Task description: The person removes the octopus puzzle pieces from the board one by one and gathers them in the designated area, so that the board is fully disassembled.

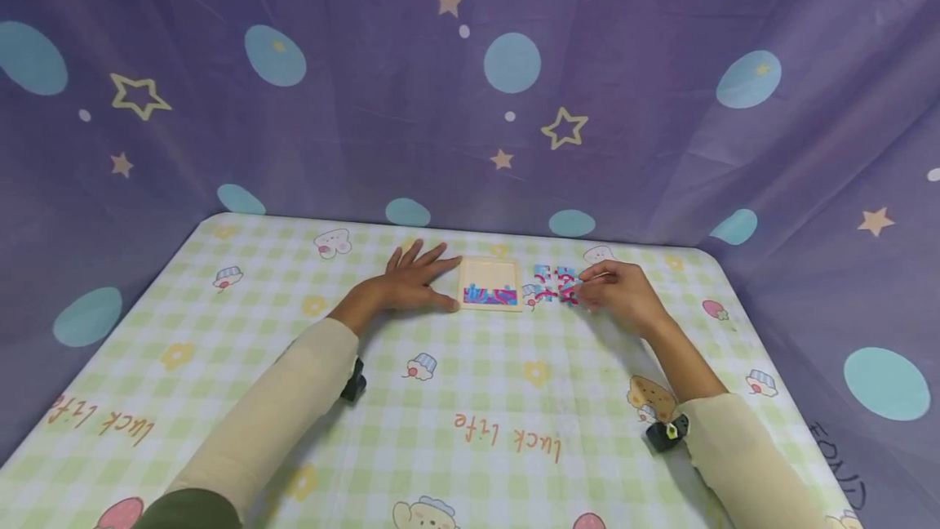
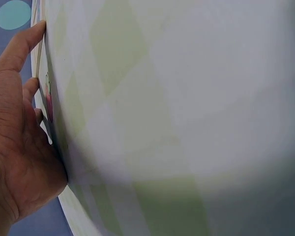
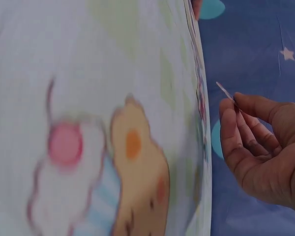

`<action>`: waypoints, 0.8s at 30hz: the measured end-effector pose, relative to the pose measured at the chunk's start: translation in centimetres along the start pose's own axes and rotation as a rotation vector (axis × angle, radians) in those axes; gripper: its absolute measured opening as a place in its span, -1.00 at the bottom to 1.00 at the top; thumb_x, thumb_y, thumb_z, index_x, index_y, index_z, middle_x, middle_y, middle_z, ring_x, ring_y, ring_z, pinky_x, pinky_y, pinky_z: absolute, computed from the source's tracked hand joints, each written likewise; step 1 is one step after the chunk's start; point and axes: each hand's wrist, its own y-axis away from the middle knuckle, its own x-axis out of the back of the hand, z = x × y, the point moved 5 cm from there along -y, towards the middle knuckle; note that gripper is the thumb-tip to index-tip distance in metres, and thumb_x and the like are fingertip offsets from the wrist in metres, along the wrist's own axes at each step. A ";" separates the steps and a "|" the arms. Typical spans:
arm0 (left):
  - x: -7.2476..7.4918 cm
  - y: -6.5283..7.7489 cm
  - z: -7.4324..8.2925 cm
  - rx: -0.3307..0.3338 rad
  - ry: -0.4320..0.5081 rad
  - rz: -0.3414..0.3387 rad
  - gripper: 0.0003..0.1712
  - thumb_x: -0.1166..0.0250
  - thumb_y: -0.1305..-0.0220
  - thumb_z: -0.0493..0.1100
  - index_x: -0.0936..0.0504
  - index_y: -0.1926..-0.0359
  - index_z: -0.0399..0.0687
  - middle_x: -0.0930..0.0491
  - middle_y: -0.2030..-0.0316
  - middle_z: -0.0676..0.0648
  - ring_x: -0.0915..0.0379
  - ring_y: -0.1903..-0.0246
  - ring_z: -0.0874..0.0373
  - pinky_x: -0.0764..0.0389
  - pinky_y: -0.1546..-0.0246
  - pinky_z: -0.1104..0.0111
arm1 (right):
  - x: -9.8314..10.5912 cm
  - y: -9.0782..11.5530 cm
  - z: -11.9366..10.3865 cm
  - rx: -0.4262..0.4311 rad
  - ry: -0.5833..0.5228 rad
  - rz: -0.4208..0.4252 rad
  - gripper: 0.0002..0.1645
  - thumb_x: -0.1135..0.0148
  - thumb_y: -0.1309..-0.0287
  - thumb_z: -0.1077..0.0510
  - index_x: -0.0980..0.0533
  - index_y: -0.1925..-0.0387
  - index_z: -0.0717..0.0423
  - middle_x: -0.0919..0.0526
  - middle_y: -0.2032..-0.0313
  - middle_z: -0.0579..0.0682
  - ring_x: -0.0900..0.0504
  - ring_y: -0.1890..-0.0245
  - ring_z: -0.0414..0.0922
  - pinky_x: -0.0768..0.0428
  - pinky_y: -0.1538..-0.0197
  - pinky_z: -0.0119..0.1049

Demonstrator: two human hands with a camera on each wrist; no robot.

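A square wooden puzzle tray (image 1: 520,277) lies on the table, with blue and pink puzzle pieces (image 1: 489,296) filling its near part and bare wood above. My left hand (image 1: 405,284) rests flat beside it, fingers spread; the thumb and index fingertips touch the tray's left edge. To the right of the tray, several loose puzzle pieces (image 1: 544,272) lie close together. Over their right side, my right hand (image 1: 624,296) pinches one puzzle piece (image 3: 224,90) between thumb and index finger. The right wrist view shows that piece edge-on, raised off the tabletop.
A green checked cloth (image 1: 470,382) with cartoon prints covers the table. Behind it hangs a purple curtain (image 1: 411,121) with stars and dots, close along the far edge. Small black wrist cameras sit under both forearms.
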 end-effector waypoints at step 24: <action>0.2 0.4 0.3 -0.009 0.015 -0.002 0.25 -0.38 -0.30 0.65 -0.04 -0.85 0.55 0.35 -0.89 0.12 0.76 -0.85 -0.17 0.70 -0.75 -0.28 | 3.3 -0.1 3.5 -0.107 0.055 -0.007 -0.53 -0.49 -0.49 0.17 -0.62 -0.22 0.43 -0.91 0.24 -0.13 -0.81 0.30 -0.30 -0.80 0.24 -0.35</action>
